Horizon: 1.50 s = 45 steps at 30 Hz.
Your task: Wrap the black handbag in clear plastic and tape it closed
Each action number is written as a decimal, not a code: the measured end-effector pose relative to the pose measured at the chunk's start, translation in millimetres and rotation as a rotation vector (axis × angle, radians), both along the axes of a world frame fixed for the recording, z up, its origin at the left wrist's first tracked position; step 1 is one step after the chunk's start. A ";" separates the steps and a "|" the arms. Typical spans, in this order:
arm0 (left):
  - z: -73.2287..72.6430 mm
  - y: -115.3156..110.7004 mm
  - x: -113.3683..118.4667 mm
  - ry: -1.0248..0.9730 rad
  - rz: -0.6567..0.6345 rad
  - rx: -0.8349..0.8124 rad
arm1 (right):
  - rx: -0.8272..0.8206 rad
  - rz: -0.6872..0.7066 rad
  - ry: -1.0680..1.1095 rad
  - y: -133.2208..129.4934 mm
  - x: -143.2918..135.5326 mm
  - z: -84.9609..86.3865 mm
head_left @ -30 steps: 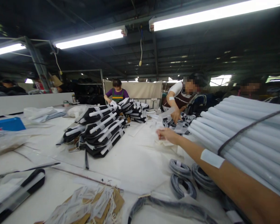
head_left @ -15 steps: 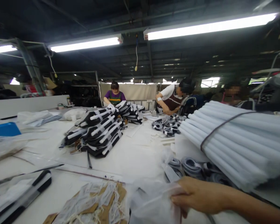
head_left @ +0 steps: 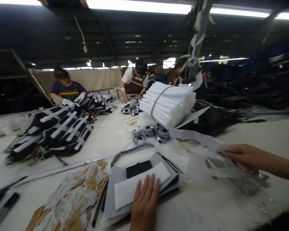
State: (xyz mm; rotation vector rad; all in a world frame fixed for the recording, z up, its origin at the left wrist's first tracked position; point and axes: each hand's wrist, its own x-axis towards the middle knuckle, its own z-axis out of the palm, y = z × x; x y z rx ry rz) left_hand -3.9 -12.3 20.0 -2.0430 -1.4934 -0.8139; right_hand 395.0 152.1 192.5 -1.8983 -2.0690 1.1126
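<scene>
Item 1: my left hand (head_left: pixel 144 200), fingers spread flat, palm down on a white sheet (head_left: pixel 141 187) topping a grey folded stack (head_left: pixel 115 192) near the table's (head_left: pixel 231 205) front edge; a black piece (head_left: pixel 139 168) lies just behind the sheet. Item 2: my right hand (head_left: pixel 240 157), fingers closed on a clear plastic bag (head_left: pixel 207 163) held just above the table, right of the stack. Item 3: grey coils (head_left: pixel 154 132) behind, below a bundle of white tubes (head_left: pixel 168 102). Item 4: black-and-white pile (head_left: pixel 55 128), left. Item 5: tags (head_left: pixel 72 195), front left. Item 6: 2 people (head_left: pixel 135 81) at the far side.
</scene>
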 end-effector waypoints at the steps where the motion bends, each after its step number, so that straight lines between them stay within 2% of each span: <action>1: 3.5 -2.4 -2.4 0.030 0.003 -0.018 | 0.018 -0.056 -0.022 -5.8 9.9 0.5; 4: 7.6 -5.9 -8.0 0.136 0.010 -0.041 | 0.095 -0.209 0.003 -12.3 27.4 10.5; 7: 5.9 -5.6 -9.8 0.176 0.008 -0.033 | 0.175 -0.280 0.120 -10.5 33.7 35.6; 11: 4.9 -4.6 -9.5 0.168 0.003 -0.023 | 0.319 -0.275 0.357 -11.3 28.0 81.6; 14: 6.5 -4.4 -8.5 0.177 0.001 -0.028 | 0.402 -0.245 0.548 -14.6 14.7 106.3; 16: 7.7 -4.4 -8.1 0.181 0.005 -0.032 | 0.378 -0.220 0.637 -15.9 3.8 111.9; 19: 8.7 -4.7 -8.6 0.188 0.004 -0.023 | 0.308 -0.187 0.734 -16.7 -13.6 105.5; 22: 8.6 -5.0 -9.7 0.203 -0.002 -0.019 | 0.303 -0.184 0.815 -19.6 -36.1 84.7; 24: 8.6 -5.2 -9.8 0.212 -0.004 -0.025 | 0.283 -0.135 0.822 -24.4 -57.8 62.4; 26: 9.6 -5.9 -9.0 0.210 0.002 -0.032 | 0.213 -0.035 0.784 -32.4 -85.3 34.4; 30: 15.1 -9.3 -5.4 0.195 0.016 -0.070 | -0.034 0.188 0.687 -59.6 -143.0 -24.1; 34: 18.8 -12.0 -1.8 0.176 0.016 -0.103 | -0.224 0.395 0.720 -89.5 -171.0 -71.3; 35: 18.6 -11.9 -1.3 0.174 0.019 -0.099 | -0.234 0.392 0.755 -93.9 -172.0 -82.3; 36: 18.0 -11.5 -0.8 0.174 0.024 -0.090 | -0.220 0.331 0.792 -96.4 -171.2 -93.3; 39: 15.2 -9.2 -0.4 0.182 0.039 -0.057 | -0.103 -0.018 0.900 -94.8 -162.7 -124.1; 41: 13.5 -7.9 -0.6 0.184 0.043 -0.037 | -0.036 -0.187 0.897 -89.8 -154.7 -141.9; 43: 12.5 -7.4 -0.7 0.181 0.042 -0.026 | 0.003 -0.256 0.842 -85.2 -147.3 -156.9; 45: 12.3 -7.7 -0.5 0.172 0.042 -0.030 | 0.011 -0.266 0.802 -82.8 -142.6 -167.8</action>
